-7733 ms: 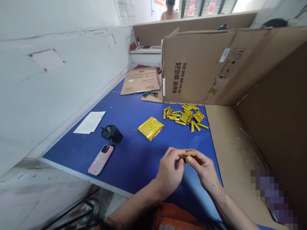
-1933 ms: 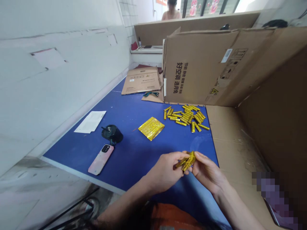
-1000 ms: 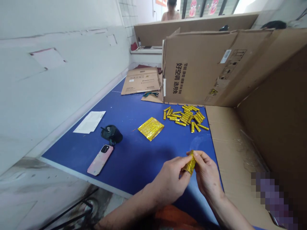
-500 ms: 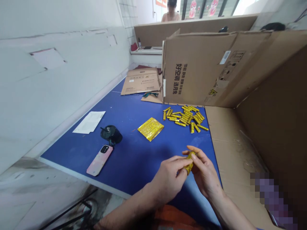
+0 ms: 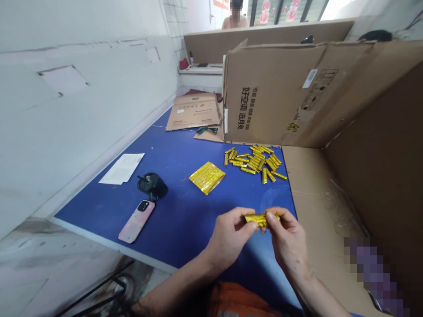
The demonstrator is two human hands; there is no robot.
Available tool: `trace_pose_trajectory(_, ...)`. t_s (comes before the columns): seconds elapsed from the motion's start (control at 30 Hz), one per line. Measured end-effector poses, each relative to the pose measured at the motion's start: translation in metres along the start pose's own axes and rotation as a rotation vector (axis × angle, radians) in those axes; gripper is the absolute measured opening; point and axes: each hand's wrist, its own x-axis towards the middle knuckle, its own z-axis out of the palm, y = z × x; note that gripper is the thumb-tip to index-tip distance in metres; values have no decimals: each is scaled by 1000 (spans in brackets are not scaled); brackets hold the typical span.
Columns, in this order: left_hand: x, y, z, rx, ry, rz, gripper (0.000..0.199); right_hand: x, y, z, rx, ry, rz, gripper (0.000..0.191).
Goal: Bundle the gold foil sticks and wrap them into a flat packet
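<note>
Between my two hands is a folded piece of gold foil paper (image 5: 256, 219), held nearly level above the blue table (image 5: 185, 229). My left hand (image 5: 230, 235) is closed on its left end, thumb in front. The thumb and fingers of my right hand (image 5: 289, 237) pinch its right part, hiding that end. Beyond my hands lies a flat stack of shiny gold foil sheets (image 5: 207, 178). Farther back on the right is a loose pile of several small gold foil rolls (image 5: 256, 162).
A large cardboard box (image 5: 274, 97) walls off the back and right. To the left are a pink phone (image 5: 136, 222), a dark lidded cup (image 5: 152, 187) and a white paper (image 5: 122, 168). Flattened cardboard (image 5: 193, 112) lies at the back, near a dark green cord (image 5: 207, 130). A person (image 5: 235, 20) is visible beyond.
The gold foil paper has turned from steeply tilted to nearly level. My right hand has moved slightly right and down, and my left fingers now grip the left end.
</note>
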Motion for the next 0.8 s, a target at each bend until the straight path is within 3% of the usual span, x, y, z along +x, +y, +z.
trace_pose_trajectory(0.33, 6, 1, 0, -104, 107, -15, 19, -6, -2, -2, -179, -102, -224, 5)
trace_pose_trajectory(0.5, 7, 0, 1, -118, 92, -24, 14, -7, -6, -2, -353, -104, -352, 5)
trace_pose_trajectory(0.67, 9, -2, 1, -205, 141, -46, 19, -10, -10, 1, -366, -103, -343, 7)
trace_pose_trajectory(0.8, 8, -3, 1, -210, 258, 18, 21, -11, -11, 2, -376, -61, -375, 7)
